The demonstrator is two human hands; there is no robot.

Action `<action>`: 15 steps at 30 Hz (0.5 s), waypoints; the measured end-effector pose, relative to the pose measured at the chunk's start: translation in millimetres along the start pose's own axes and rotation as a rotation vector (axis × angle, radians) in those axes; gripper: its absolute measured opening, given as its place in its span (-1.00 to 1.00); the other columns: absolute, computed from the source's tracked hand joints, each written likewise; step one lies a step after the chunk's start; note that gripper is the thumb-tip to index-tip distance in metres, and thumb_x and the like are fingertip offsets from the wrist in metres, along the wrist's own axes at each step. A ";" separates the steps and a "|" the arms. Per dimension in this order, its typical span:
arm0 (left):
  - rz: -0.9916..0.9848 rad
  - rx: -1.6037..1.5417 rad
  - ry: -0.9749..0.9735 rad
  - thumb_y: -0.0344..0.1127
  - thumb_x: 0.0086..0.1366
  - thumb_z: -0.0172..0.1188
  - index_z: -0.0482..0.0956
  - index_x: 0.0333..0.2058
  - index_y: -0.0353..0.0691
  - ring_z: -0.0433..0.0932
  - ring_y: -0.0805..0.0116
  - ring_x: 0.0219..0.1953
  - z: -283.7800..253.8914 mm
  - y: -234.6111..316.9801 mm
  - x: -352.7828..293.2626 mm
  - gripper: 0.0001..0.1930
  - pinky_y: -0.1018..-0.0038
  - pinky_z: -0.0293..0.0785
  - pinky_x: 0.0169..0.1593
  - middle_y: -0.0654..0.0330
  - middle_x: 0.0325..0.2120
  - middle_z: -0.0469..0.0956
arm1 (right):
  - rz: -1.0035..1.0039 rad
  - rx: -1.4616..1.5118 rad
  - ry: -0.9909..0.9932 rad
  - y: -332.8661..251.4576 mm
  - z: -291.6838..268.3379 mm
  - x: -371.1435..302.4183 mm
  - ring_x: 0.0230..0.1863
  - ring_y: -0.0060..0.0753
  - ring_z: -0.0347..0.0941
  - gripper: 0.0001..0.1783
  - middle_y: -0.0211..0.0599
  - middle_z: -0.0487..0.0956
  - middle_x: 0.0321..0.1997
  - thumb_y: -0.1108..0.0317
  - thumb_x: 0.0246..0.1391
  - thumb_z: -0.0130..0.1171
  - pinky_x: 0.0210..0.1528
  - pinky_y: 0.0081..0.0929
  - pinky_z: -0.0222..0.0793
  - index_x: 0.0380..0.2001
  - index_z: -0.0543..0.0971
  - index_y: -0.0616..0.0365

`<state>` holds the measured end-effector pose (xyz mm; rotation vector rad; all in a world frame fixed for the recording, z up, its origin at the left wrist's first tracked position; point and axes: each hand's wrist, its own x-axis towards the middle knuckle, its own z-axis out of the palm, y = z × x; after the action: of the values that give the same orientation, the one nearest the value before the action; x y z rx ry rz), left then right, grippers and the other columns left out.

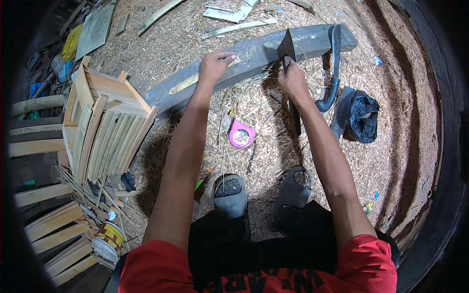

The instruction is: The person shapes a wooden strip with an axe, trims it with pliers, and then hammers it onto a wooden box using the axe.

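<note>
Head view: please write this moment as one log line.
left hand: presses bamboo strip on log | right hand: grips hatchet, blade on log | sickle: against log

Strip: a thin pale bamboo strip [202, 77] lies flat along the long dark grey wooden beam [254, 56], pressed under the left hand.
Blade: a dark broad-bladed hatchet [286, 49] stands point-up against the beam, gripped in the right hand.
Beam: lies aslant on the sawdust-covered floor.
</note>
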<state>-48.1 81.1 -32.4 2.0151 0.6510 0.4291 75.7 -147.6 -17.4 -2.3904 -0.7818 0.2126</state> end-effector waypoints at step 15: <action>0.112 0.151 0.081 -0.19 0.19 0.32 0.76 -0.25 0.00 0.63 0.14 -0.17 10.9 -13.7 -2.9 -0.83 0.32 0.53 -0.08 0.17 -0.23 0.64 | -0.026 0.082 -0.018 -55.7 -10.1 -2.1 -0.17 0.43 0.53 -0.64 0.45 0.56 -0.28 0.35 0.13 0.14 -0.06 0.09 0.47 -0.18 0.44 0.52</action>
<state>-48.3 77.6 -49.9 2.1944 0.6377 0.5441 50.3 -118.2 23.9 -2.3026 -0.7962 0.2511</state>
